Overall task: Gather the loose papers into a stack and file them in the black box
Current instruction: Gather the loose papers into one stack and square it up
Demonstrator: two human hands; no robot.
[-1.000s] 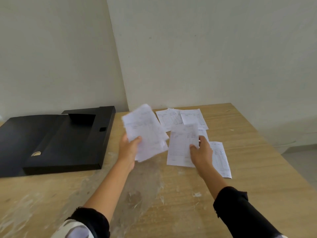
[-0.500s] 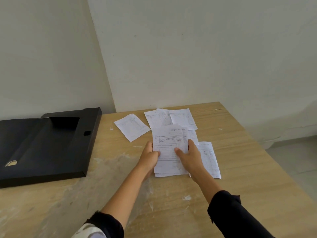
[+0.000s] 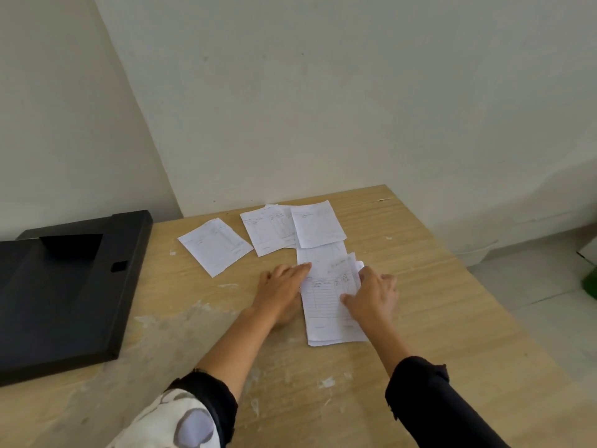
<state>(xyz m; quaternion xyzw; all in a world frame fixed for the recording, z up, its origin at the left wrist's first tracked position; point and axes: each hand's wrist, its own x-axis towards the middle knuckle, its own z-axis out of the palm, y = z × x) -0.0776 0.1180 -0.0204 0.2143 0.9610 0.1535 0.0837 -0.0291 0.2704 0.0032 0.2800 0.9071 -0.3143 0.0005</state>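
A small stack of printed papers (image 3: pixel 326 305) lies on the wooden table (image 3: pixel 436 318) between my hands. My left hand (image 3: pixel 281 292) lies flat against the stack's left edge, fingers straight. My right hand (image 3: pixel 374 295) rests on the right edge, thumb on the top sheet, fingertips at a curled-up paper corner. One loose sheet (image 3: pixel 214 245) lies alone to the left. Several more loose sheets (image 3: pixel 290 227) overlap near the wall. The open black box (image 3: pixel 64 286) lies flat at the table's left.
White walls meet in a corner behind the table. The table's right edge drops to a tiled floor, where something green (image 3: pixel 591 282) shows at the frame edge. Pale smears mark the wood near me.
My left hand put down the papers it held up; one sheet now lies alone at the left. Both hands came together at the stack, then shifted to its side edges.
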